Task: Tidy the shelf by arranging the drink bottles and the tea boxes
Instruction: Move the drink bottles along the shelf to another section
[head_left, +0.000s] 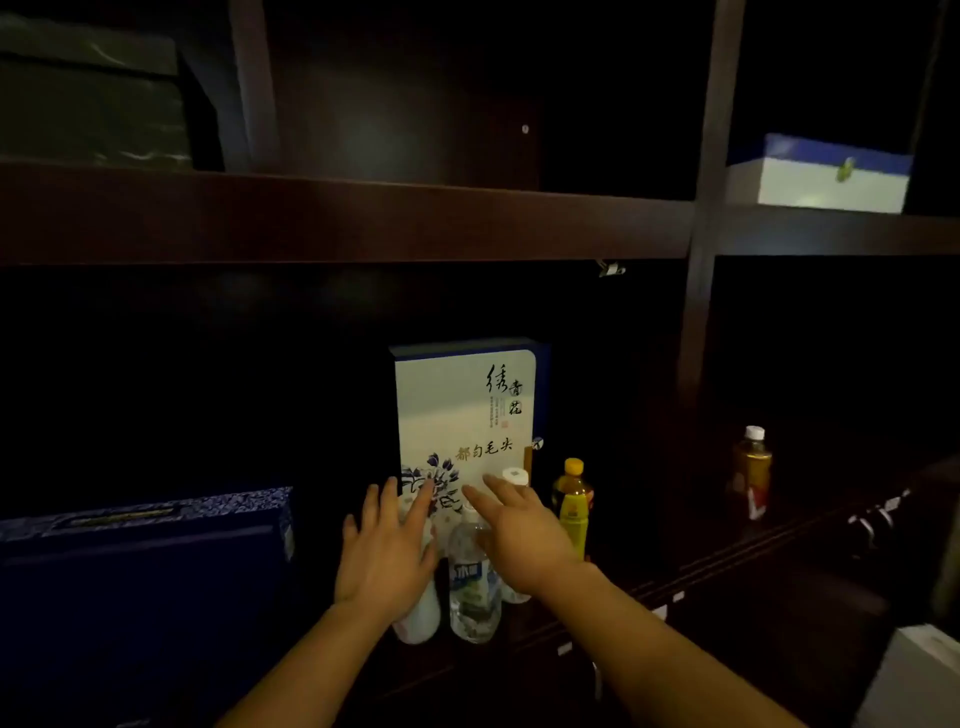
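A white tea box (465, 410) with blue flowers and dark lettering stands upright at the back of the lower shelf (727, 566), its face toward the camera. In front of it stand three pale bottles close together: a white bottle (418, 618) on the left, a clear water bottle (471, 587) with a blue label in the middle, and a third bottle (514, 475) with a white cap, mostly hidden behind the right hand. Just to the right stands a yellow bottle (573, 506) with a yellow cap.

The left hand (384, 551) is spread flat, fingers apart, in front of the white bottle, holding nothing; its fingertips reach the lower edge of the tea box. The right hand (519, 540) is also open with fingers extended, over the water bottle and the capped one; whether it touches them cannot be told.

Well apart to the right, past the upright post (698, 312), an amber bottle (752, 473) stands alone. A dark blue box (145, 551) lies at the left. On the upper shelf sit a white and blue box (831, 179) at the right and a dark green box (88, 93) at the left.
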